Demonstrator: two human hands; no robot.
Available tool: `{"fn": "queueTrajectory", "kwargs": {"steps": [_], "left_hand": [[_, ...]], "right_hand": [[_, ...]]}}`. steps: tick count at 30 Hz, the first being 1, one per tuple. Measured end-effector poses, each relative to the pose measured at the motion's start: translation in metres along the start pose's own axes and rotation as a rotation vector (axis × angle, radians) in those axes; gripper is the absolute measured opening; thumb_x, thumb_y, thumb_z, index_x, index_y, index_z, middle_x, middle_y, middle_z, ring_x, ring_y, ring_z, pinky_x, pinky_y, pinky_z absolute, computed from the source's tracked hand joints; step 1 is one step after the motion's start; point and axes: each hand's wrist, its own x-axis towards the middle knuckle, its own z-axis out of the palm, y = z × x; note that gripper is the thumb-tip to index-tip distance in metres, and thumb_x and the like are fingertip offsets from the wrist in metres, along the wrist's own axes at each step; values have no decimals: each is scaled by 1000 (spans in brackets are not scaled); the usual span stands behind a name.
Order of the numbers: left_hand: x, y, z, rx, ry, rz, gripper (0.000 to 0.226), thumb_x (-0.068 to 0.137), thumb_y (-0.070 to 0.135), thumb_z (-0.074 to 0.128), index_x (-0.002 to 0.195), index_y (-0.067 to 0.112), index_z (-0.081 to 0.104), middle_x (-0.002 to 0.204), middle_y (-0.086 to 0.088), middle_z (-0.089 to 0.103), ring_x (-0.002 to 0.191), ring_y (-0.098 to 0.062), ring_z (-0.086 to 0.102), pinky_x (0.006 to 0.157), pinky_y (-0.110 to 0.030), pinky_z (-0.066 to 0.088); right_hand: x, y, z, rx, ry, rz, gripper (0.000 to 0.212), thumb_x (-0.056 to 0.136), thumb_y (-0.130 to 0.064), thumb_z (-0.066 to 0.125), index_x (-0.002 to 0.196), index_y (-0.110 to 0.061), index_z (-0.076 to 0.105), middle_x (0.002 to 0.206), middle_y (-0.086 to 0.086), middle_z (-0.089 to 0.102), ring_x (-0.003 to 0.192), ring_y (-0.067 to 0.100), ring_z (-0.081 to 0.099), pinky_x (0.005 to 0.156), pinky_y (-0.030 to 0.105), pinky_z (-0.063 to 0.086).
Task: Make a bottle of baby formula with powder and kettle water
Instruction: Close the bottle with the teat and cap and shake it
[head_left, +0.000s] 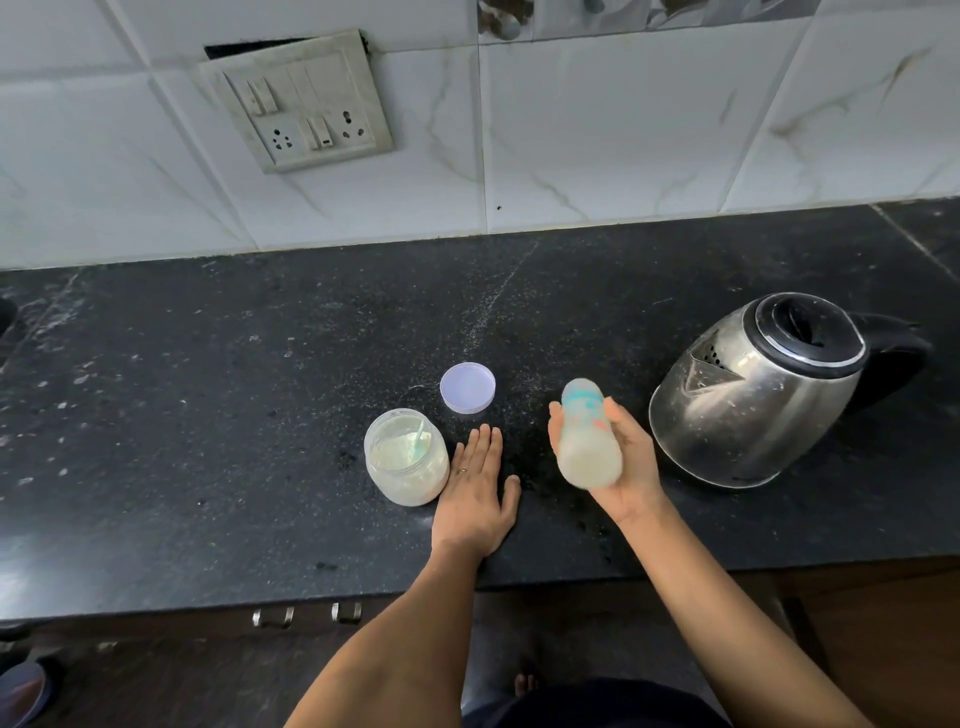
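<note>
My right hand (631, 467) grips a baby bottle (588, 436) above the black counter, tilted with its capped top pointing away from me; pale milky liquid fills its lower part and it looks blurred. Flat on the counter lies my left hand (475, 483), fingers together, palm down, just right of the open powder jar (407, 457). A pale green scoop (418, 441) stands in the jar's white powder. The jar's lilac lid (467, 388) rests on the counter behind my left hand. A steel kettle (769, 389) with a black lid and handle stands to the right of the bottle.
The black stone counter (208, 415) runs the full width, with its front edge near my forearms. A tiled wall with a switch-and-socket plate (301, 98) rises behind. Drawer handles (306, 616) show below the counter edge.
</note>
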Motion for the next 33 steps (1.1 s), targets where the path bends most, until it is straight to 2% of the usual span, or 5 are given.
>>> {"fn": "queueTrajectory", "kwargs": {"steps": [13, 18, 23, 27, 33], "left_hand": [[1, 0, -1, -7, -2, -1, 77, 87, 51, 9, 155, 15, 10, 162, 2, 4, 143, -1, -14, 115, -20, -16], [0, 1, -2, -15, -7, 5, 77, 87, 51, 9, 155, 15, 10, 162, 2, 4, 143, -1, -13, 116, -22, -14], [0, 0, -1, -15, -4, 1, 76, 87, 51, 9, 155, 15, 11, 162, 1, 5, 145, -4, -10, 118, -23, -12], [1, 0, -1, -9, -2, -1, 76, 87, 51, 9, 155, 15, 10, 162, 1, 4, 146, -4, -10, 119, -25, -10], [1, -1, 0, -3, -7, -4, 77, 87, 51, 8, 155, 16, 9, 163, 1, 3, 145, -4, -11, 118, -24, -12]], "right_hand": [[7, -5, 1, -210, -11, 10, 99, 53, -22, 90, 140, -17, 43, 112, 17, 64, 91, 29, 68, 73, 45, 58], [9, -5, 9, -103, 14, -118, 70, 67, -16, 80, 129, -16, 46, 110, 21, 58, 93, 30, 67, 79, 48, 55], [5, -4, 9, -81, -84, -21, 89, 61, -16, 84, 138, -17, 38, 114, 16, 56, 86, 24, 65, 73, 37, 58], [7, 0, 12, -19, 18, -127, 64, 64, -28, 86, 114, -8, 51, 100, 15, 63, 88, 26, 67, 77, 41, 57], [7, 5, 12, 38, 130, -67, 64, 73, -39, 75, 124, -9, 50, 102, 11, 63, 76, 20, 66, 63, 32, 59]]}}
